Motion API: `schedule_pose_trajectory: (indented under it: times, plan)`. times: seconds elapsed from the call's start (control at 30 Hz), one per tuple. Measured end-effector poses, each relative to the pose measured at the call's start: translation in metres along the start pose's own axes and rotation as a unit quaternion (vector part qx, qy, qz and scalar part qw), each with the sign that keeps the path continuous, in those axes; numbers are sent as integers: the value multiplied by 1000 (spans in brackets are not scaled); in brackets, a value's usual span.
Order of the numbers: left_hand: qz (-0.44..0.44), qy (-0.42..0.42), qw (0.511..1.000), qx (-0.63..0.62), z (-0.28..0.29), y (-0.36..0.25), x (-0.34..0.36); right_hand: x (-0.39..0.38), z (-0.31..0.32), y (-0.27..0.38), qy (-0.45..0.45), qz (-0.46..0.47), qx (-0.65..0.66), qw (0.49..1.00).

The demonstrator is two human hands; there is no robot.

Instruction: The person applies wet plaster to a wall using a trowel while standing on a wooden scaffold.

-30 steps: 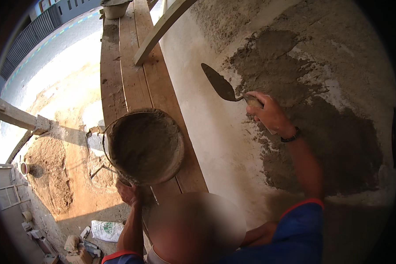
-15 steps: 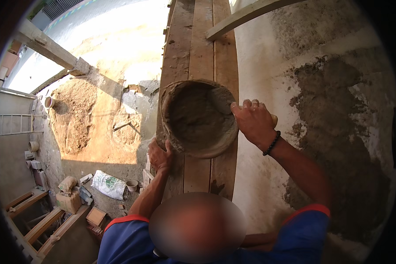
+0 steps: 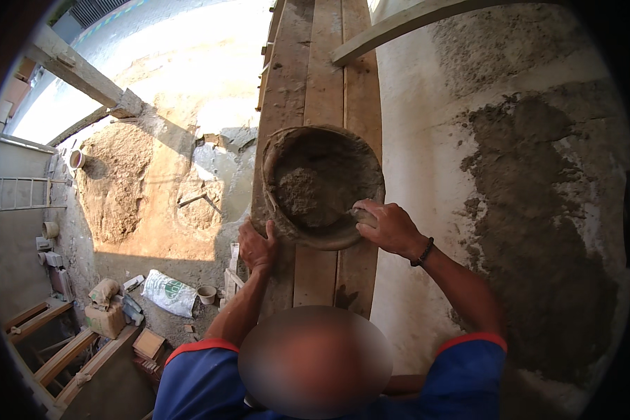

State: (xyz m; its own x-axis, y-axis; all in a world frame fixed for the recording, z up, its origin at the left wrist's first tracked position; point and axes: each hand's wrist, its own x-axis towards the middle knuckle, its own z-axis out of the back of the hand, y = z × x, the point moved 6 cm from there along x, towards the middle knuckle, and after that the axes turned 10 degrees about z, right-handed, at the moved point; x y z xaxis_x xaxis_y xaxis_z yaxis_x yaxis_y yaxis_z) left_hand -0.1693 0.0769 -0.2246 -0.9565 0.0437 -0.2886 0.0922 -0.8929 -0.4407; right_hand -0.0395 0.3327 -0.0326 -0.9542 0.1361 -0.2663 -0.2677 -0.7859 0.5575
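Note:
A round bucket of grey mortar [image 3: 308,189] rests on the wooden planks [image 3: 308,280], its rim coated and uneven. My right hand [image 3: 392,231] is closed around the trowel's handle at the lower right of the bucket; the blade is down inside the bucket and largely hidden. My left hand [image 3: 257,245] grips the left edge of the planks, its thumb beside the bucket's lower-left rim. To the right is a pale surface [image 3: 413,175] with a large rough patch of dark wet mortar [image 3: 532,245].
A slanted timber brace [image 3: 413,21] crosses above the planks. Below left are a sandy heap [image 3: 115,182], a white sack [image 3: 168,292], a small pot [image 3: 206,294], several blocks and timber frames [image 3: 70,357]. A concrete beam [image 3: 84,77] juts in at the upper left.
My right hand brought the trowel from over the mortar patch into the bucket, then moved it down along the right rim. A lump now shows in the mortar. The view has swung round.

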Motion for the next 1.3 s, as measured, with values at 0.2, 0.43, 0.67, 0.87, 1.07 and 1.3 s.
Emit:
schedule_pose_trajectory:
  times: [0.2, 0.43, 0.67, 0.87, 1.07, 1.3]
  plan:
    - [-13, 14, 1000, 19, -8, -19, -4, -38, -6, -40, -101, 8, -25, 994]
    - [-10, -6, 1000, 20, -23, 5, 4, -56, 50, -35, -131, -61, 47, 988]
    - [20, 30, 999, 14, -7, -12, -5, -99, 189, -30, -160, -153, 101, 970]
    - [-3, 12, 1000, 6, 0, -11, -2, -123, 258, -105, -231, -224, 241, 916]
    - [13, 48, 999, -6, -16, -7, 0, -207, 362, -222, -393, -349, -61, 849]
    - [7, 23, 1000, -3, -7, 4, 4, -188, 309, -166, -414, -350, -64, 838]
